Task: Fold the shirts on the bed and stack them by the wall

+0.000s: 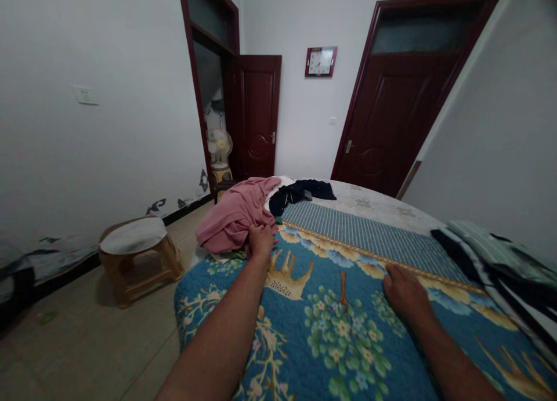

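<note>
Stool (141, 256) of tan plastic, its seat topped by a pale round cover, stands on the tiled floor (143, 343) at far left, apart from the worktop (369, 201). An electric fan (220, 145) shows through the doorway beyond. Pink cloth (237, 215), bunched in loose folds, lies at the left far part of the worktop, reaching over the edge of the quilt. The left hand (261, 240) pinches its near side, fingers bent into the fabric and back of the hand upward; the forearm runs from the bottom edge, slanting forward and to the right. A dark navy garment (300, 193) lies crumpled just beside the pink cloth, to its right. Across the middle, the blue quilt (322, 267), printed with deer, leaves and blossoms and bordered by a striped band, covers much of the pale patterned worktop. The right hand (407, 293) rests low over the quilt near its floral border, palm down, fingers curled; whether they pinch the fabric cannot be told. Its forearm slants forward and to the left. A pale green striped garment (500, 244) lies at far right, with dark cloth beside it.
</note>
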The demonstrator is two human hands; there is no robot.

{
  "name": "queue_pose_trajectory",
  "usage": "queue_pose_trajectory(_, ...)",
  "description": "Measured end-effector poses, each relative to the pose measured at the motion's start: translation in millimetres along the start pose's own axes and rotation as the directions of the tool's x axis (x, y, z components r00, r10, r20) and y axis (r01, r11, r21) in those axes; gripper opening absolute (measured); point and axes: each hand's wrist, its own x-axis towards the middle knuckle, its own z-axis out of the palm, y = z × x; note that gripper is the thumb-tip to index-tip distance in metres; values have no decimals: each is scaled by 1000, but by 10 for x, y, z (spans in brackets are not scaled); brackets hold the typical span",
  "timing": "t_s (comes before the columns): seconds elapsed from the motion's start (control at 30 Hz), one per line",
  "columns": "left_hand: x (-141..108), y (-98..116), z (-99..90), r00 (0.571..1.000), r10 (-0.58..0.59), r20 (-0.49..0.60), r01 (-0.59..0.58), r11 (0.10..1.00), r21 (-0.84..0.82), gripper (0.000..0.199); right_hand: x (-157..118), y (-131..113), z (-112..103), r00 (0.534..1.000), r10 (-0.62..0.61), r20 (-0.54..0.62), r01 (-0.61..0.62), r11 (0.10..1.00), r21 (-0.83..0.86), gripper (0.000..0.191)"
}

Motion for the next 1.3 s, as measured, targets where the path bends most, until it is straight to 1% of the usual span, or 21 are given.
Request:
queue_pose_trajectory(0.07,-62,40,-7,988,63,-141,-50,994,95,49,-3,24,29,1000,-17,-10,17,1000,-14,45)
queue_pose_trajectory(0.13,-161,95,-30,964,181,-193,-127,957,262,48,-3,42,54,1000,-22,-20,22,1000,-22,44)
queue_pose_trajectory(0.17,-216,125,-51,939,286,-193,-190,896,402,49,-2,47,63,999,-23,-25,23,1000,-21,44)
queue_pose_trajectory(0.2,-267,156,-78,899,406,-164,-252,785,566,48,-2,51,69,999,-25,-28,24,1000,-19,43)
queue_pose_trajectory(0.23,-309,185,-111,850,517,-106,-291,627,723,48,-1,52,72,999,-27,-31,26,1000,-16,43)
queue_pose_trajectory(0.27,-338,212,-152,805,592,-34,-294,449,844,45,-1,51,72,999,-28,-33,27,1000,-14,43)
queue_pose_trajectory(0.3,-351,235,-198,782,623,26,-267,297,917,41,0,49,70,999,-27,-34,26,1000,-12,43)
queue_pose_trajectory(0.33,-347,252,-249,782,620,59,-230,199,953,37,1,46,66,999,-24,-35,24,1000,-11,43)
queue_pose_trajectory(0.37,-327,264,-303,794,603,76,-196,135,971,33,3,42,62,999,-22,-34,22,1000,-10,41)
queue_pose_trajectory(0.43,-255,272,-409,824,561,77,-145,77,986,27,7,35,56,999,-16,-36,16,1000,-1,38)
queue_pose_trajectory(0.5,-169,268,-498,843,534,69,-141,95,985,22,11,29,55,999,-16,-41,16,1000,13,36)
queue_pose_trajectory(0.6,-75,272,-566,855,515,57,-175,184,967,15,14,20,57,998,-11,-64,14,999,46,37)
queue_pose_trajectory(0.7,-54,311,-518,832,552,57,-221,236,946,17,15,10,50,997,1,-78,7,995,95,37)
queue_pose_trajectory(0.8,-115,374,-341,788,606,106,-352,303,886,23,23,1,55,998,12,-67,-5,993,119,35)
queue_pose_trajectory(0.87,-217,412,-177,763,627,160,-509,430,746,26,38,-10,71,996,25,-89,-12,989,147,37)
queue_pose_trajectory(0.93,-375,431,-2,759,619,200,-626,611,485,23,58,-44,81,986,35,-161,1,976,217,41)
queue_pose_trajectory(1.0,-585,418,169,765,584,272,-640,738,215,22,76,-122,59,967,28,-253,54,949,311,47)
queue_pose_trajectory(1.03,-704,395,251,751,565,341,-634,762,133,22,79,-181,31,957,13,-288,95,929,357,50)
queue_pose_trajectory(1.1,-963,308,409,670,521,528,-631,775,37,20,65,-344,-47,951,-52,-304,191,872,450,57)
queue_pose_trajectory(1.2,-1355,82,626,496,402,770,-619,785,-11,17,8,-656,-144,952,-202,-231,303,735,607,72)
queue_pose_trajectory(1.3,-1663,-170,781,205,314,927,-730,680,-69,14,-32,-922,-145,925,-343,-166,343,562,753,74)
